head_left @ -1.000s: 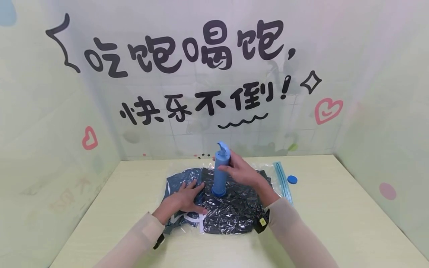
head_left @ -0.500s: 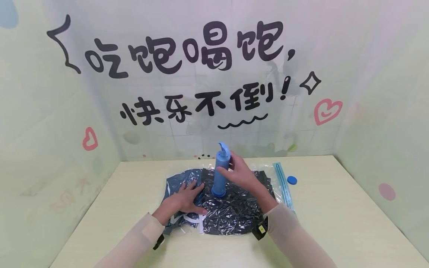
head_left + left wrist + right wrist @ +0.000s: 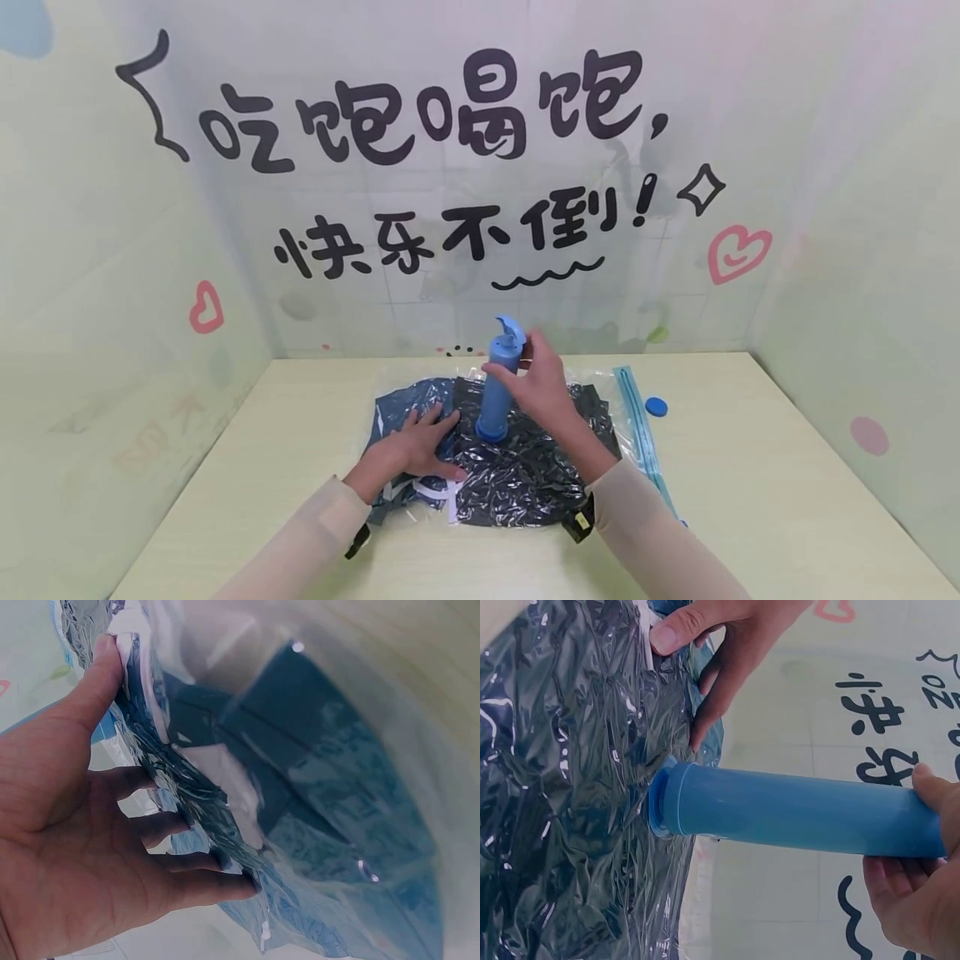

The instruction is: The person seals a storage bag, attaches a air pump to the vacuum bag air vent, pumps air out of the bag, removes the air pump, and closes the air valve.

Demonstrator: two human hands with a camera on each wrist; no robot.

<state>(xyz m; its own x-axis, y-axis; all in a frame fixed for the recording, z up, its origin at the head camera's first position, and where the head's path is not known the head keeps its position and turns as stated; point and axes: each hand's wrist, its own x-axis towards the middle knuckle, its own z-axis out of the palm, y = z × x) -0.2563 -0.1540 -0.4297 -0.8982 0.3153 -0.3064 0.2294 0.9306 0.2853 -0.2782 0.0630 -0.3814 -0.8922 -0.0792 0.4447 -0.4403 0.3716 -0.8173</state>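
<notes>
A clear vacuum storage bag [image 3: 517, 479] with dark folded clothes inside lies flat on the table, its plastic wrinkled tightly over the black part. A blue hand pump [image 3: 498, 404] stands on the bag, leaning slightly right, its round base against the plastic. My right hand [image 3: 546, 387] grips the upper end of the pump, thumb in front and fingers behind; in the right wrist view the pump's barrel [image 3: 795, 810] is plainly seen. Fingers spread, my left hand [image 3: 416, 446] rests on the bag left of the pump, over the blue clothing [image 3: 322, 772].
A teal zip strip [image 3: 637, 417] runs along the bag's right edge. Beyond it, a round blue cap [image 3: 656, 407] lies on the pale table [image 3: 750, 483]. A printed curtain [image 3: 360, 317] hangs behind the table and at both sides.
My right hand has shifted slightly up the pump, and the pump's top has tilted a little to the right. The left hand stays in place on the bag.
</notes>
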